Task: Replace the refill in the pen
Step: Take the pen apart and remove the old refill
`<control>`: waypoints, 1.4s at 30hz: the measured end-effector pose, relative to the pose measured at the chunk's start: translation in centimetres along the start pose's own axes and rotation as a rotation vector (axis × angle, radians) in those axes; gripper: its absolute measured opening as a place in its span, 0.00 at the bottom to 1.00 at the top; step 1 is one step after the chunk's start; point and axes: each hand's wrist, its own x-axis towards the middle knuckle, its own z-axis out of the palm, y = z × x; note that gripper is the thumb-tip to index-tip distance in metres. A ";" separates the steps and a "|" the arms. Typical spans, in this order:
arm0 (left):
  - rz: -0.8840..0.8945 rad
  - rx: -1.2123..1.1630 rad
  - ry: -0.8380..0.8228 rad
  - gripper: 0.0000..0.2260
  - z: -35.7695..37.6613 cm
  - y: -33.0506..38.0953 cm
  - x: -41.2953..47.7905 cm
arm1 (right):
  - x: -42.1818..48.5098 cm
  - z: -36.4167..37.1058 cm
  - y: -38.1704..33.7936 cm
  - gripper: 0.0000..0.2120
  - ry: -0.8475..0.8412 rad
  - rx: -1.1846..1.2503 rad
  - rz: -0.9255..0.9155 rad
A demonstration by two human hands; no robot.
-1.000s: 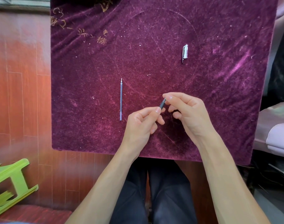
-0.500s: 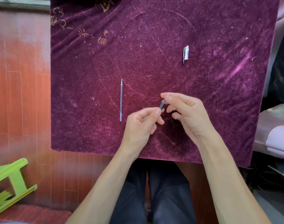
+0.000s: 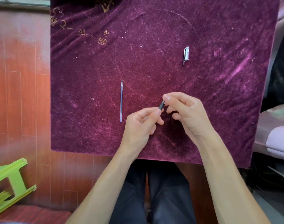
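Both hands meet over the near middle of the purple velvet cloth (image 3: 219,110). My left hand (image 3: 141,125) pinches the dark pen (image 3: 161,105), most of which is hidden in the fist. My right hand (image 3: 186,113) grips the pen's front end with thumb and forefinger; only a short black ribbed section shows between the hands. A thin clear refill (image 3: 121,101) lies loose on the cloth to the left of my hands, tip pointing away. The pen cap (image 3: 186,54), clear with a metal clip, lies farther back on the right.
The cloth covers a small square table with its near edge just past my wrists. Red wooden floor lies to the left, with a green plastic stool (image 3: 7,183) at the lower left. Pale cushions (image 3: 277,139) stand at the right. My knees sit under the table.
My right thumb and forefinger have shifted slightly on the pen's front end, as if turning it. The refill and the cap have not moved.
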 end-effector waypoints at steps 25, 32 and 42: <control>0.003 -0.027 0.010 0.10 -0.4 0.3 0.6 | 2.0 0.0 -1.4 0.03 0.274 0.140 -0.171; -0.014 -0.128 0.016 0.09 -0.8 0.1 0.8 | 6.1 2.1 -3.3 0.05 0.530 -0.269 -0.342; -0.007 -0.144 0.027 0.09 -1.7 0.4 1.5 | 9.6 3.8 -5.3 0.10 0.675 -0.484 -0.265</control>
